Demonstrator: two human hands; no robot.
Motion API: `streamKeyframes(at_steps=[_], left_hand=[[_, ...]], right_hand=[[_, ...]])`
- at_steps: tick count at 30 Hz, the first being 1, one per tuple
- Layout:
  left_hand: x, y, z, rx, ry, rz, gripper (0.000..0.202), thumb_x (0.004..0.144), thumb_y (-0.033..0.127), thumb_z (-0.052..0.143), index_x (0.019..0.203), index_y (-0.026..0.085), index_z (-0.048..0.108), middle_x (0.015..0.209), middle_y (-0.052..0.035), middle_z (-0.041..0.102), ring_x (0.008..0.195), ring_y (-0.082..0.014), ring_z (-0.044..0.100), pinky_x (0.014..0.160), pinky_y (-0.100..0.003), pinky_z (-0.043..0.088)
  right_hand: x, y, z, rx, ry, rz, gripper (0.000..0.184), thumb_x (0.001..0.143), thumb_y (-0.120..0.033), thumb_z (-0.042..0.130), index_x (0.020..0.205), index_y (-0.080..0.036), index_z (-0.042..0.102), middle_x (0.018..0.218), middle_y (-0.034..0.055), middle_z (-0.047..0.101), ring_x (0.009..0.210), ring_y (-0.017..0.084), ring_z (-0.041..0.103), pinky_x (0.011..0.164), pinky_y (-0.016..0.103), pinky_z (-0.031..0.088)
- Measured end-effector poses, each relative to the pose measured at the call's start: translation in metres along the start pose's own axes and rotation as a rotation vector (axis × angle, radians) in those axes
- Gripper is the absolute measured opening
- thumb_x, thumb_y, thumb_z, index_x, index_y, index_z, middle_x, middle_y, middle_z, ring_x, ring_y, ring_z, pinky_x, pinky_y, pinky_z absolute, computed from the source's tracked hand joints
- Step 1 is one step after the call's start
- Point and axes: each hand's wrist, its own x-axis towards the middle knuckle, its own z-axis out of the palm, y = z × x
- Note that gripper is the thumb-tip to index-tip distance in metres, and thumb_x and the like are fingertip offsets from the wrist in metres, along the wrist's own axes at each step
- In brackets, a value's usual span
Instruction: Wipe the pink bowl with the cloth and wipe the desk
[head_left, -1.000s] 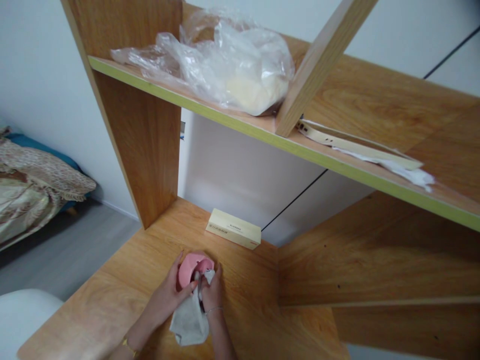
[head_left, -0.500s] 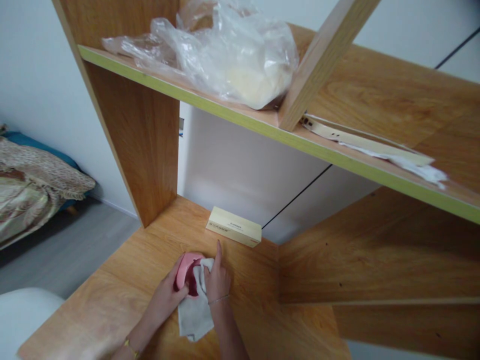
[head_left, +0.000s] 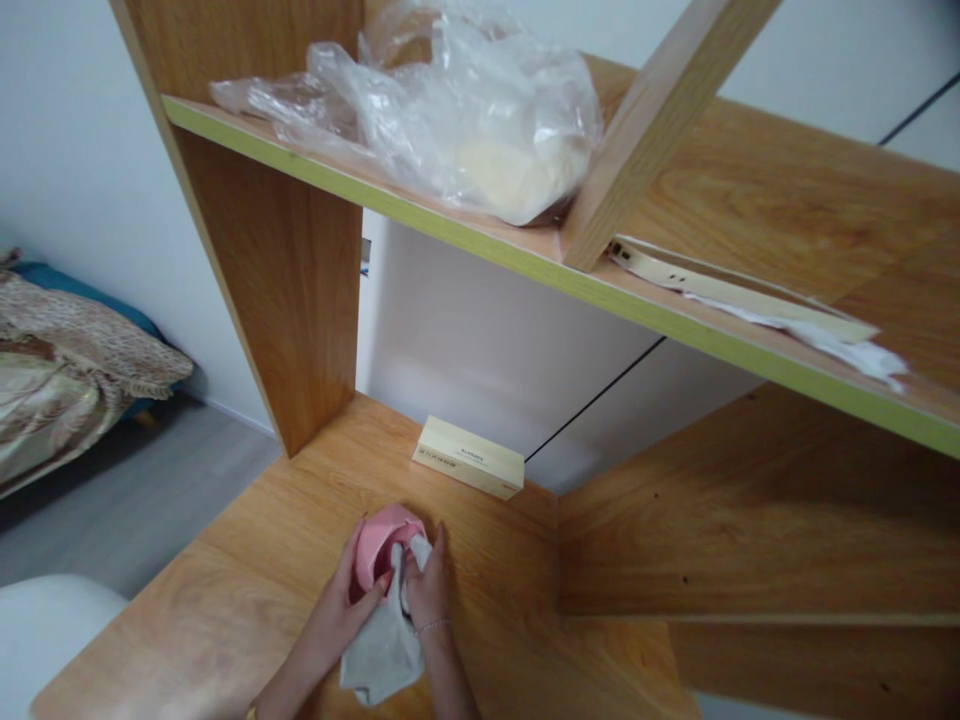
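Observation:
A small pink cup (head_left: 379, 535) lies tilted on the wooden desk top (head_left: 225, 590). My left hand (head_left: 339, 615) is wrapped round its side. My right hand (head_left: 427, 590) grips a pale grey cloth (head_left: 379, 650) and presses part of it into the cup's mouth. The cloth's loose end hangs down between my wrists. Both hands are closed, close together near the desk's middle.
A pale wooden box (head_left: 469, 470) lies behind the cup by the white wall. On the shelf (head_left: 525, 265) above sit a crumpled clear plastic bag (head_left: 450, 120) and a cream strip (head_left: 735, 295). At left are grey floor, a bed (head_left: 67, 370) and a white chair (head_left: 52, 630).
My right index finger, stretched out half a second ago, has curled back onto the cloth. The cup has tipped slightly as the cloth moves inside it. The view has shifted a little.

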Motion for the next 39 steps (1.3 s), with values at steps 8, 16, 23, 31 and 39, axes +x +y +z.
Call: streamKeyframes(at_steps=[8, 16, 23, 31, 39], left_hand=[[0.007, 0.014, -0.012, 0.155, -0.077, 0.009, 0.074, 0.065, 0.023, 0.054, 0.137, 0.017, 0.039, 0.136, -0.0075, 0.051, 0.126, -0.0236, 0.046, 0.108, -0.037, 0.031], [0.015, 0.024, -0.019, 0.234, -0.058, -0.021, 0.069, 0.064, 0.023, 0.05, 0.133, 0.018, 0.047, 0.119, -0.004, 0.065, 0.105, -0.0217, 0.061, 0.095, -0.031, 0.045], [0.025, 0.014, -0.027, 0.209, -0.074, -0.03, 0.068, 0.066, 0.03, 0.053, 0.132, 0.016, 0.046, 0.117, -0.0039, 0.066, 0.106, -0.0229, 0.062, 0.096, -0.032, 0.045], [0.059, -0.002, -0.048, 0.231, 0.116, -0.127, 0.061, 0.073, 0.034, 0.049, 0.13, 0.012, 0.047, 0.104, -0.0071, 0.069, 0.099, -0.023, 0.065, 0.083, -0.032, 0.052], [0.095, -0.009, -0.065, 0.255, 0.199, -0.097, 0.046, 0.068, 0.033, 0.047, 0.107, 0.013, 0.061, 0.084, -0.0054, 0.072, 0.086, -0.0231, 0.068, 0.08, -0.031, 0.052]], right_hand=[[0.011, -0.034, -0.04, -0.294, -0.115, -0.058, 0.065, 0.082, -0.026, 0.053, 0.142, -0.014, 0.029, 0.073, 0.0097, 0.07, 0.066, 0.027, 0.067, 0.063, 0.033, 0.046], [0.007, -0.033, -0.036, -0.25, -0.117, -0.003, 0.065, 0.081, -0.022, 0.045, 0.142, -0.012, 0.026, 0.073, 0.0089, 0.07, 0.07, 0.026, 0.067, 0.06, 0.03, 0.044], [0.003, -0.039, -0.031, -0.122, -0.156, 0.015, 0.064, 0.086, -0.029, 0.042, 0.142, -0.006, 0.022, 0.084, 0.0129, 0.07, 0.077, 0.028, 0.068, 0.065, 0.032, 0.046], [-0.018, -0.021, -0.018, 0.1, -0.031, -0.09, 0.06, 0.085, -0.029, 0.044, 0.138, -0.006, 0.027, 0.129, 0.0198, 0.053, 0.122, 0.024, 0.048, 0.092, 0.033, 0.043], [-0.041, -0.013, -0.02, 0.236, -0.101, -0.147, 0.056, 0.074, -0.013, 0.049, 0.129, -0.018, 0.044, 0.12, 0.0099, 0.06, 0.107, 0.021, 0.059, 0.087, 0.029, 0.047]])
